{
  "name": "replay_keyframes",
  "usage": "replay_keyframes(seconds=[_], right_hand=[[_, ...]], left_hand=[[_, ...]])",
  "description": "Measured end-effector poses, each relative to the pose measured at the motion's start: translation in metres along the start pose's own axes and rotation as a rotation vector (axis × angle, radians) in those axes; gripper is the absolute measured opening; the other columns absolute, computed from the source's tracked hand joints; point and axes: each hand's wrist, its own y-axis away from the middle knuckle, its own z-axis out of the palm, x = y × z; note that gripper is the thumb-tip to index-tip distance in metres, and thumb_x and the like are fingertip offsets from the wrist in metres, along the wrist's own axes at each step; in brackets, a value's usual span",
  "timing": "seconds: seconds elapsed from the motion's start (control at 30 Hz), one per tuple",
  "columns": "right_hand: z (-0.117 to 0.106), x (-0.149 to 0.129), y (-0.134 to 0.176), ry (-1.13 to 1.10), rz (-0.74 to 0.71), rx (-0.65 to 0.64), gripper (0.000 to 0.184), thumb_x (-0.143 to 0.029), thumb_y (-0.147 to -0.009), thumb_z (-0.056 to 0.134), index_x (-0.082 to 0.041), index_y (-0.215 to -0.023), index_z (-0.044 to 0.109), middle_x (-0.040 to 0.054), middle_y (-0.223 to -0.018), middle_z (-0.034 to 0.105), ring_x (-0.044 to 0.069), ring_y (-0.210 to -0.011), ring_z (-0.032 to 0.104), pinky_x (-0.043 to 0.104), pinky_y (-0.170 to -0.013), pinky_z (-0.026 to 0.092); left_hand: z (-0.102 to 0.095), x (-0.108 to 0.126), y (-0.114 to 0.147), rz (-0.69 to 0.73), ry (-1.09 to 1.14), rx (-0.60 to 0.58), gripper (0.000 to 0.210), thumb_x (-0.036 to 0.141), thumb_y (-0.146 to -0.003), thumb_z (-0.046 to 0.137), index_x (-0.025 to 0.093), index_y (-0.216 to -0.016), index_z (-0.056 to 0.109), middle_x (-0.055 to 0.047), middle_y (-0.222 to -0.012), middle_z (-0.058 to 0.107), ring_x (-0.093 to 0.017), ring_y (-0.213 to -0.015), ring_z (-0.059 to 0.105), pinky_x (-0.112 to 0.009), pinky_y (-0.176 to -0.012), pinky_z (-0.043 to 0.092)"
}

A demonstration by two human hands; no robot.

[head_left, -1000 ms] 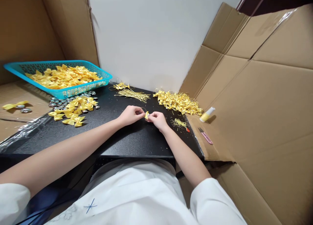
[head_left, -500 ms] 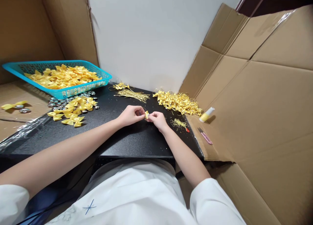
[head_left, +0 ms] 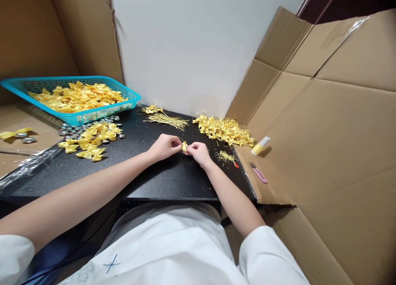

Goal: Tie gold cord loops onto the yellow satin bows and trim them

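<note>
My left hand [head_left: 167,147] and my right hand [head_left: 199,152] meet over the middle of the black table [head_left: 173,182]. Between their fingertips is a small yellow ribbon bow [head_left: 185,146], pinched from both sides and partly covered by the fingers. A thin cord loop stands up behind it. Left of the hands lies a group of yellow bows [head_left: 89,152] beside several silver bells or beads [head_left: 72,130]. Beyond the hands is a bundle of gold cords [head_left: 167,120], and to its right a heap of bows with cords [head_left: 224,129].
A blue basket [head_left: 77,118] full of yellow bows stands at the back left. On cardboard at the right are pink thread snips [head_left: 259,173] and a spool of yellow thread [head_left: 260,145]. Thread scraps [head_left: 227,156] lie near them. Cardboard walls [head_left: 334,132] flank the table.
Both hands stay in almost the same place, still pinching the bow. It shows slightly more between the fingers. The whole view has shifted a little.
</note>
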Motion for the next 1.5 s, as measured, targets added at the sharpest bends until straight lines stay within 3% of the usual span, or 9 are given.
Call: replay_keyframes(seconds=[0.4, 0.93, 1.23, 1.5], right_hand=[[-0.0024, 0.0051, -0.0022, 0.199, -0.115, 0.033, 0.017, -0.027, -0.059, 0.068, -0.018, -0.051, 0.056, -0.0008, -0.055, 0.065, 0.015, -0.059, 0.063, 0.027, -0.064, 0.05], [-0.0032, 0.0045, -0.0023, 0.215, -0.132, 0.034, 0.015, -0.026, -0.058, 0.068, -0.018, -0.051, 0.057, -0.001, -0.055, 0.064, 0.015, -0.058, 0.062, 0.027, -0.063, 0.049], [-0.0033, 0.0059, -0.0035, 0.252, -0.14, 0.041, 0.017, -0.027, -0.059, 0.068, -0.018, -0.05, 0.056, -0.0006, -0.055, 0.064, 0.015, -0.061, 0.063, 0.027, -0.063, 0.049], [-0.0027, 0.0056, -0.0027, 0.189, -0.128, 0.031, 0.016, -0.027, -0.056, 0.069, -0.018, -0.051, 0.057, -0.0003, -0.056, 0.065, 0.015, -0.058, 0.062, 0.026, -0.062, 0.049]], left_hand=[[-0.0002, 0.0003, -0.0002, 0.05, 0.035, -0.017, 0.019, 0.03, -0.072, 0.058, 0.015, -0.075, 0.069, -0.003, -0.066, 0.07, -0.014, -0.06, 0.062, -0.022, -0.059, 0.046], [0.0032, -0.0021, -0.0005, -0.015, 0.1, -0.005, 0.02, 0.032, -0.071, 0.059, 0.015, -0.072, 0.069, -0.003, -0.066, 0.069, -0.014, -0.06, 0.061, -0.022, -0.057, 0.045], [-0.0016, -0.0015, -0.0016, 0.113, -0.099, -0.041, 0.018, 0.031, -0.072, 0.058, 0.016, -0.073, 0.067, -0.003, -0.067, 0.068, -0.014, -0.06, 0.06, -0.022, -0.059, 0.043], [-0.0042, 0.0043, -0.0014, 0.084, -0.358, -0.058, 0.02, 0.033, -0.074, 0.056, 0.02, -0.077, 0.07, -0.003, -0.073, 0.071, -0.016, -0.066, 0.062, -0.023, -0.059, 0.041]])
